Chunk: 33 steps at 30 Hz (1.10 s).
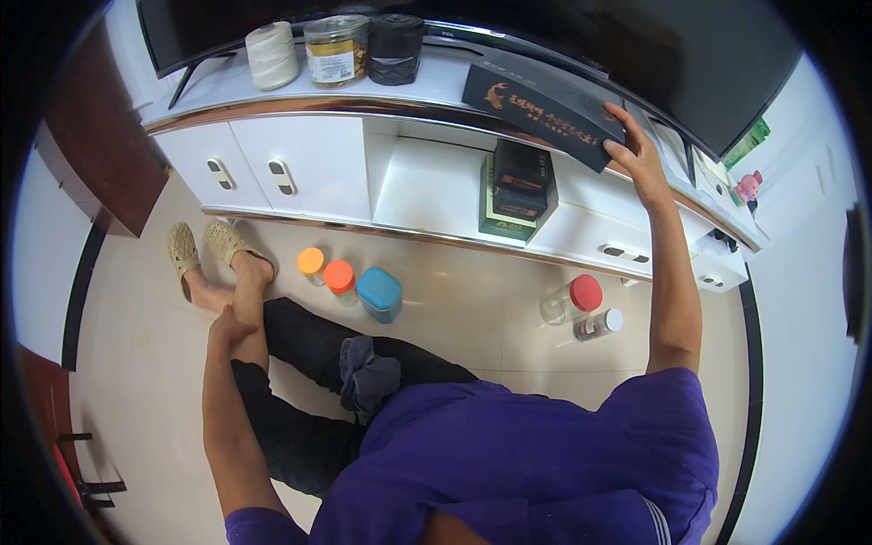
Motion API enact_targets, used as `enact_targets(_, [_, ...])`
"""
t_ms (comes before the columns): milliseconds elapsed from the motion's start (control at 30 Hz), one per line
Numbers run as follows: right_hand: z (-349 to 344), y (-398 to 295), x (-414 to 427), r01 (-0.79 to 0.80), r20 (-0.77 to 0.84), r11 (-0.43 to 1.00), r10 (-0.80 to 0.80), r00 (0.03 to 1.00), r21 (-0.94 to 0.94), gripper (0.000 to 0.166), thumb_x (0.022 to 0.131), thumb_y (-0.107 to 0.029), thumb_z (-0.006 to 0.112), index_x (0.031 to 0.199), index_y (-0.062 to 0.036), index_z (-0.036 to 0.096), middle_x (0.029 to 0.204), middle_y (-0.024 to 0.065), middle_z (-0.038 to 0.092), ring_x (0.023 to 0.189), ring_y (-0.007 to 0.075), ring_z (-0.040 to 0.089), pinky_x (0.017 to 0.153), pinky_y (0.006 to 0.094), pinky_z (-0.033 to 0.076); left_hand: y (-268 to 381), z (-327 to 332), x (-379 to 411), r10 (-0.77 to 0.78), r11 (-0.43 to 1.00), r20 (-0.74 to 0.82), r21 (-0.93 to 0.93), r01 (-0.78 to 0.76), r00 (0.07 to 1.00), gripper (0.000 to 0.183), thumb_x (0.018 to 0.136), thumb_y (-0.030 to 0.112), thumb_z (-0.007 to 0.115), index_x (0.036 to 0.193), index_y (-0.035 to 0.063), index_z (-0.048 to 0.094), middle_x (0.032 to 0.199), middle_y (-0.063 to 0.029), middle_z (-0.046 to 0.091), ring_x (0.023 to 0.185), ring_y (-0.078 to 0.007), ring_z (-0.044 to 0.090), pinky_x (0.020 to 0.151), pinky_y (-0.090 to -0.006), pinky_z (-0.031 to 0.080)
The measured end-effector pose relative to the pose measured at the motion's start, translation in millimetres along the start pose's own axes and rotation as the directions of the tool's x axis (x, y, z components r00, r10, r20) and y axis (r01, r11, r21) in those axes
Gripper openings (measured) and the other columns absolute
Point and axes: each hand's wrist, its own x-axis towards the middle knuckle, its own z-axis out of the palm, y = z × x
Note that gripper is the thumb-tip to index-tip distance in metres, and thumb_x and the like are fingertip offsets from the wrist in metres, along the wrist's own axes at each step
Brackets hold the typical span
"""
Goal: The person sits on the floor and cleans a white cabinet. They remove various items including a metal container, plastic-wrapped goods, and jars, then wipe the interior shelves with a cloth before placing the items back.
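Observation:
My right hand (630, 150) grips the right end of a long black box (538, 112) with copper-coloured fish and writing, at the front of the white TV cabinet top. My left hand (233, 330) rests on my bare lower leg and holds no object. Below the box, two smaller black boxes (521, 167) are stacked on a green box (488, 204) in the cabinet's open compartment. A grey cloth (368, 375) lies on my black trousers. On the floor stand a jar with an orange lid (310, 261), one with a red-orange lid (340, 277) and a blue container (380, 293).
On the cabinet top (204, 95) are a white twine spool (272, 56), a lidded food jar (336, 54), a black roll (395, 51) and a large TV (681, 61). A red-lidded clear jar (558, 306) and a white-lidded jar (596, 325) lie on the floor at right.

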Motion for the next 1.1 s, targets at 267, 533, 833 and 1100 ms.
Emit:
enact_targets(267, [25.1, 5.8, -4.2, 0.008, -0.390, 0.833, -0.267, 0.881, -0.553, 0.045, 0.082, -0.022, 0.068, 0.123, -0.0093, 0.056, 0.128, 0.0168, 0.050, 0.115, 0.0299, 0.052, 0.090, 0.0354, 0.046, -0.2, -1.5, 2.9, 0.017, 0.999, -0.004, 0.047, -0.016, 1.000, 0.102, 0.059, 0.044, 0.078, 0.135, -0.0060, 0.032, 0.118, -0.0287, 0.056, 0.110, -0.0364, 0.057, 0.093, -0.0393, 0.046])
enact_targets(533, [124.4, 18.6, -69.5, 0.103, -0.068, 0.910, -0.142, 0.987, -0.402, 0.048, 0.076, -0.024, 0.072, 0.117, -0.0064, 0.056, 0.117, 0.0200, 0.056, 0.103, 0.0353, 0.057, 0.085, 0.0398, 0.048, -10.0, 3.2, 7.2, 0.023, 0.999, 0.024, 0.041, -0.024, 0.999, 0.103, 0.060, 0.043, 0.077, 0.135, -0.0072, 0.029, 0.119, -0.0295, 0.055, 0.111, -0.0368, 0.056, 0.093, -0.0393, 0.046])
enact_targets(833, [197.0, 82.9, 41.7, -0.423, -0.143, 0.632, 0.444, 0.884, -0.649, 0.095, 0.070, -0.067, 0.057, 0.141, -0.0111, 0.032, 0.142, 0.0223, 0.030, 0.124, 0.0455, 0.035, 0.093, 0.0539, 0.040, -3.5, -3.7, 3.1, -0.014, 0.999, 0.048, 0.032, 0.012, 0.999, 0.109, 0.059, 0.044, 0.079, 0.138, -0.0088, 0.025, 0.124, -0.0292, 0.052, 0.114, -0.0359, 0.055, 0.095, -0.0383, 0.045])
enact_targets(1100, [177.8, 69.9, 8.4, -0.336, -0.069, 0.698, 0.381, 0.922, -0.632, 0.083, 0.066, -0.050, 0.063, 0.137, -0.0138, 0.039, 0.141, 0.0199, 0.035, 0.119, 0.0469, 0.043, 0.095, 0.0486, 0.043, 7.7, -5.1, 3.0, -0.041, 0.999, 0.057, 0.028, 0.039, 0.998, 0.111, 0.059, 0.047, 0.079, 0.139, -0.0065, 0.024, 0.126, -0.0266, 0.052, 0.115, -0.0342, 0.054, 0.096, -0.0374, 0.045])
